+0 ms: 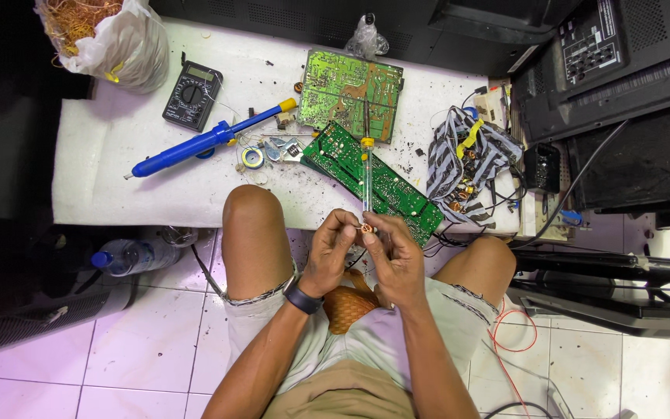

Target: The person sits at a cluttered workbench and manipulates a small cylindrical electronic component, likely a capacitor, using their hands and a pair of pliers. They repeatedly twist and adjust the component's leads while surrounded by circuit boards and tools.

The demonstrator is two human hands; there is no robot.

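Pinching a small copper coil (366, 228), left hand (331, 250) and right hand (395, 260) meet above the lap.
Behind them, green circuit boards (350, 93) lie on the white table (110, 147); a plastic bag (114, 43) sits at its far-left corner, above pale floor tiles (141, 341).

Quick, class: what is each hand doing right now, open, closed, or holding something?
Left hand: closed, fingertips pinching the small copper-coloured coil.
Right hand: closed, pinching the same coil from the other side.
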